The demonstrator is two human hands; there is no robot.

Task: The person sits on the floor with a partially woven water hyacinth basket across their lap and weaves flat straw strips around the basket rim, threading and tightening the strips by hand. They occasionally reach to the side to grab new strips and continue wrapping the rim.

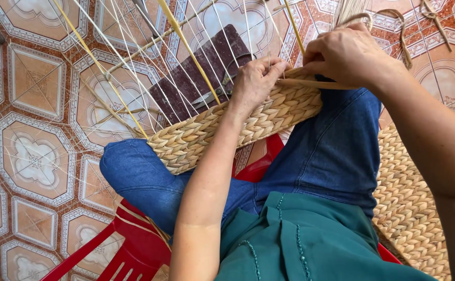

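Woven band (238,122) lies across my lap, resting on both knees, running from my left knee up to my hands. Several rows of plaited straw are finished — tight, even, pale tan, chevron pattern. Above the band the bare stakes (128,67) fan out unwoven over the tiled floor (29,156), so by my judgement most of the height is left to do.

Left hand (256,80): fingers curled down on the top edge of the band, pinching the weave at the working point. Right hand (347,54): closed around a straw strand (311,83), holding it flat along the top row. Both hands meet at the band's right end — the row in hand looks near that end.

Scissors (214,93) rest on a dark board (196,73) beyond the band, untouched. A second woven piece (409,203) sits by my right side. I sit on a red chair (134,250).
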